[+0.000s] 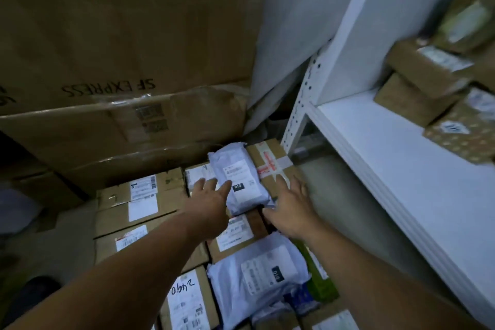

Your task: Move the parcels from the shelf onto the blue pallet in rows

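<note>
SF EXPRESS – big carton (107, 21); 010 – grey mailer (237, 169); 2440 – near box (187, 303).

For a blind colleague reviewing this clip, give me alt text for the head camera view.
The left hand and right hand, both open, flank a white poly mailer lying on top of rows of labelled cardboard parcels. To the right, a white shelf holds more brown parcels.

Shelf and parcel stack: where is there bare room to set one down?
White shelf board: bare between corner post and brown parcels. Floor strip: bare between shelf and parcel stack, which is crowded.
</note>
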